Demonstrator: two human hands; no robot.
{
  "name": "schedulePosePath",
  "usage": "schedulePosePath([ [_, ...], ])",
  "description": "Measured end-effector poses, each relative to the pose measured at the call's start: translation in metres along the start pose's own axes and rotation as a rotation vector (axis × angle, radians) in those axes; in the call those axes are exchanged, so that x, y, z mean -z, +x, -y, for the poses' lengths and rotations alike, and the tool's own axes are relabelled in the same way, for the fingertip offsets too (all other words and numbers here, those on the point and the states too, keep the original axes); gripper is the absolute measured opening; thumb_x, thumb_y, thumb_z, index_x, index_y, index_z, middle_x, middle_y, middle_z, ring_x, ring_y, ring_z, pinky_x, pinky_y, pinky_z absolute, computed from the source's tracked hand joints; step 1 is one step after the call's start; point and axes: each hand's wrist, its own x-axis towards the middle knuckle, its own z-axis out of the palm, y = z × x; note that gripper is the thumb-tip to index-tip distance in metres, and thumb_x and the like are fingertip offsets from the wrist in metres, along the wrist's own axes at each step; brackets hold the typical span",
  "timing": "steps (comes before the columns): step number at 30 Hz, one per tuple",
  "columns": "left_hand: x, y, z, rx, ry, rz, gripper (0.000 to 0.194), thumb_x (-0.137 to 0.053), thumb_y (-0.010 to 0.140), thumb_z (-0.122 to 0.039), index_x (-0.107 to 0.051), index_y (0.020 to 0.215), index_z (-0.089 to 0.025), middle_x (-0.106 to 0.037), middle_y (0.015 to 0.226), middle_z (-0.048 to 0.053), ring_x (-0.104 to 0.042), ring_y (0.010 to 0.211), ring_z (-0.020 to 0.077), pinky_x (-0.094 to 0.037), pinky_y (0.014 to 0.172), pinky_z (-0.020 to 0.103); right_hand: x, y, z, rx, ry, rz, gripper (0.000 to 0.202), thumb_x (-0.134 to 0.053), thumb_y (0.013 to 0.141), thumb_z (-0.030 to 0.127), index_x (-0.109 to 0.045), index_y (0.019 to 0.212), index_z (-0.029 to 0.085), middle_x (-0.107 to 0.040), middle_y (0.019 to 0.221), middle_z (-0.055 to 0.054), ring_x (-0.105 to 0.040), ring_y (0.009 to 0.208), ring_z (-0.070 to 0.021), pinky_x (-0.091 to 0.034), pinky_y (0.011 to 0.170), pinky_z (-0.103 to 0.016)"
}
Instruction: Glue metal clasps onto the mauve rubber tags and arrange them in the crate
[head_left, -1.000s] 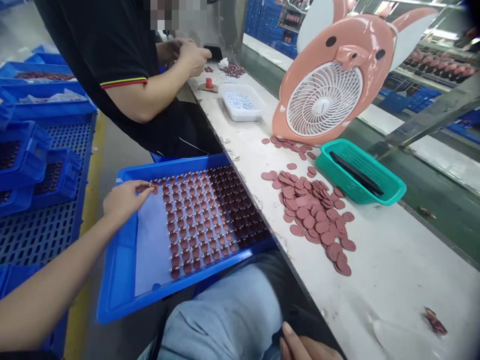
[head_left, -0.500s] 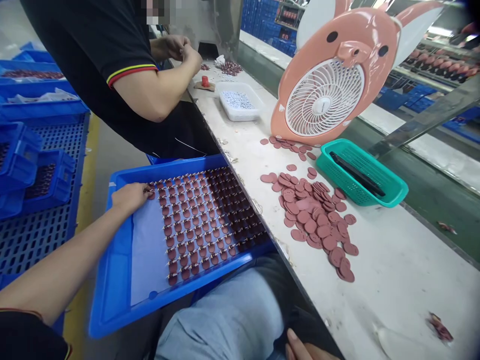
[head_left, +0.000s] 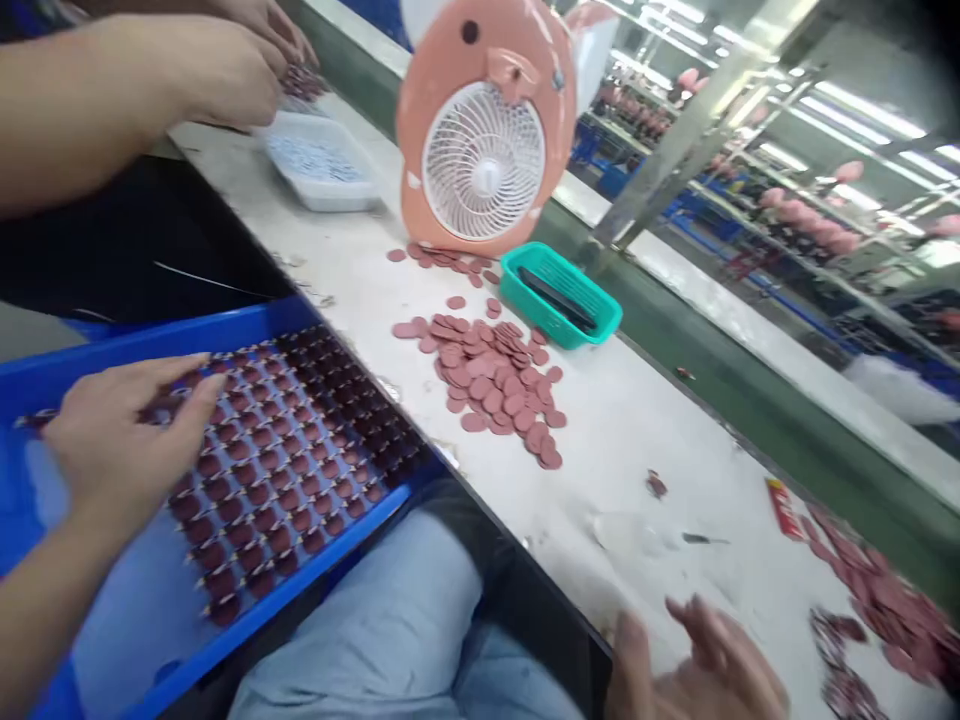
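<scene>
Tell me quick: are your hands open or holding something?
Left hand: open, thumb and fingers apart, at the blue tray.
Right hand: open, blurred, nothing seen in it.

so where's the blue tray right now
In the head view, the blue tray sits at lower left, alongside the white worktop, with the left hand over its rows of reddish-brown pieces.

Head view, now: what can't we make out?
All in the head view:
- Left hand: grip unclear; its own fingers hide the contact with the dark red pieces.
- Right hand: blurred, wrist cut off by the bottom edge.
- Blue tray: far-left part cut off by the left edge.
- White tub: contents too small and blurred.
- Co-worker's hand: grip hidden by fingers, blur.
</scene>
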Motion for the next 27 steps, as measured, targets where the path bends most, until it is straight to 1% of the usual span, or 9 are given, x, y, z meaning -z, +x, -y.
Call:
schedulePosePath([
  [2,-0.023,-0.011,-0.054,-0.236,-0.18,0.034,0.037,-0.054,0.105,-0.034,-0.067,0.124,-0.005,-0.069,0.125,0.017,-0.06,0.12,0.0358,-0.034,0.086,0.046,-0.002,0.008,-0.004,-0.267,-0.037,0.1,0.085,-0.085,0.074,0.042,-0.049,0.148,0.019,-0.052,0.138,-0.017,-0.058,0.114,-0.0316,-0.051,0.095,-0.051],
  [4,-0.043,-0.019,-0.107,-0.405,-0.335,0.155,0.031,-0.065,0.099,-0.034,-0.074,0.123,-0.018,-0.072,0.127,0.012,-0.063,0.119,0.034,-0.04,0.096,0.048,-0.007,0.016,-0.006,-0.496,-0.095,0.262,0.097,-0.078,0.077,0.056,-0.037,0.155,0.015,-0.044,0.147,-0.021,-0.049,0.128,-0.0369,-0.044,0.105,-0.058],
  [7,-0.065,-0.025,-0.151,-0.562,-0.355,0.296,0.038,-0.072,0.094,-0.044,-0.073,0.129,-0.028,-0.072,0.133,0.009,-0.062,0.121,0.0335,-0.04,0.103,0.047,-0.014,0.028,-0.009,-0.651,-0.094,0.38,0.091,-0.076,0.075,0.063,-0.048,0.145,0.014,-0.054,0.135,-0.021,-0.051,0.12,-0.0378,-0.043,0.101,-0.059],
  [10,-0.074,-0.031,-0.154,-0.659,-0.381,0.315,0.039,-0.071,0.095,-0.045,-0.072,0.13,-0.028,-0.075,0.128,0.009,-0.063,0.116,0.0325,-0.039,0.101,0.047,-0.018,0.04,-0.013,-0.702,-0.007,0.466,0.057,-0.077,0.073,0.063,-0.066,0.106,0.018,-0.064,0.106,-0.014,-0.053,0.111,-0.0363,-0.041,0.1,-0.057],
  [13,-0.064,-0.044,-0.149,-0.718,-0.454,0.233,0.021,-0.068,0.099,-0.027,-0.076,0.117,-0.031,-0.081,0.108,0.002,-0.067,0.103,0.0243,-0.042,0.096,0.04,-0.018,0.038,-0.005,-0.763,0.179,0.485,0.052,-0.07,0.079,0.065,-0.06,0.103,0.021,-0.065,0.101,-0.009,-0.058,0.104,-0.03,-0.045,0.098,-0.049],
  [16,-0.039,-0.063,-0.159,-0.754,-0.548,0.079,0.023,-0.073,0.093,-0.014,-0.077,0.11,-0.029,-0.081,0.095,0.0,-0.066,0.092,0.0202,-0.048,0.089,0.035,-0.018,0.021,0.022,-0.895,0.468,0.592,0.055,-0.061,0.082,0.072,-0.053,0.103,0.022,-0.063,0.086,-0.002,-0.059,0.066,-0.0179,-0.052,0.06,-0.034],
  [20,-0.006,-0.084,-0.18,-0.751,-0.583,-0.036,0.029,-0.086,0.082,-0.013,-0.079,0.102,-0.031,-0.074,0.077,-0.003,-0.062,0.084,0.019,-0.053,0.092,0.031,-0.02,0.0,0.066,-1.103,0.787,0.829,0.057,-0.067,0.079,0.071,-0.052,0.104,0.022,-0.058,0.069,0.005,-0.041,0.04,-0.0087,-0.028,0.032,-0.02],
  [24,0.006,-0.099,-0.188,-0.681,-0.748,0.108,0.03,-0.077,0.091,-0.02,-0.076,0.117,-0.036,-0.077,0.09,-0.003,-0.066,0.089,0.0179,-0.053,0.099,0.031,-0.02,-0.002,0.086,-1.357,1.138,0.844,0.058,-0.083,0.071,0.054,-0.049,0.106,0.024,-0.06,0.068,0.007,-0.041,0.041,-0.0043,-0.027,0.034,-0.014],
  [27,0.007,-0.111,-0.196,-0.272,-1.072,0.372,0.042,-0.077,0.089,-0.045,-0.073,0.128,-0.03,-0.078,0.109,0.006,-0.07,0.101,0.0218,-0.058,0.095,0.032,-0.02,0.0,0.088,-1.422,1.266,0.781,0.056,-0.088,0.071,0.043,-0.047,0.105,0.024,-0.06,0.067,0.008,-0.038,0.039,-0.0016,-0.024,0.034,-0.011],
])
